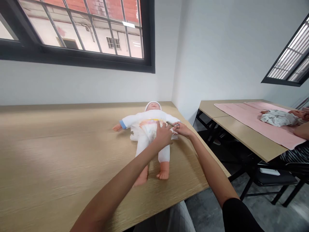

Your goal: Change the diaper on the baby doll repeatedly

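A baby doll (164, 154) in white clothing and a white cap lies on its back on the table, feet towards me. Around its middle is a white diaper (150, 129) with a coloured print along the top, its side edges spread out loosely. My left hand (164, 133) rests on the diaper's front with fingers apart. Beside it, at the doll's hip, my right hand (182, 130) is closed in a pinch. A thin grey stick-like object (170, 123) juts from its fingers towards the left hand; its kind is unclear.
The wooden table (60, 154) meets the wall beneath a barred window (96, 29). To the right, a second table (251, 135) bears a pink cloth (243, 117) and another doll (277, 117). A person's arm (301, 130) reaches there, near a black chair (263, 180).
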`<move>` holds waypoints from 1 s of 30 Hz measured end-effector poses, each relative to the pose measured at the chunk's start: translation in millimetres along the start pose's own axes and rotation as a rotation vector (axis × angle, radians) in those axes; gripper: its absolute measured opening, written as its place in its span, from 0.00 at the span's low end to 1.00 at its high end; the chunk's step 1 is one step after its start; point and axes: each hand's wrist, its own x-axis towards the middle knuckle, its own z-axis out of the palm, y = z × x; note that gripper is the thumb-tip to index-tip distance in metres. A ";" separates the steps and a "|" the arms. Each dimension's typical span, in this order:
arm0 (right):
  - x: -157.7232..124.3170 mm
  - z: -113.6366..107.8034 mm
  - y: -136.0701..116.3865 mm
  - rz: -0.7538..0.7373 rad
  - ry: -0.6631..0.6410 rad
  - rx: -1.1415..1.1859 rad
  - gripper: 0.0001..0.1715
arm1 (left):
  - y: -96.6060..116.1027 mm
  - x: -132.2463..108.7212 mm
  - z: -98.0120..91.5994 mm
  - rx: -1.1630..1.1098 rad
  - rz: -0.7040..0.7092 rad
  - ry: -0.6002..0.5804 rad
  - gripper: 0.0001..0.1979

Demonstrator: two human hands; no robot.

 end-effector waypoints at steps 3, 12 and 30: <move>3.9 -3.8 6.2 -0.052 0.030 0.047 0.20 | 7.1 3.7 7.4 0.031 -0.021 0.025 0.13; 13.4 -10.4 20.0 -0.092 0.049 0.092 0.28 | 10.3 1.8 16.4 0.051 -0.063 0.124 0.17; 4.9 -2.8 8.0 -0.025 0.019 0.126 0.22 | 9.0 -1.3 13.0 -0.002 -0.026 0.096 0.15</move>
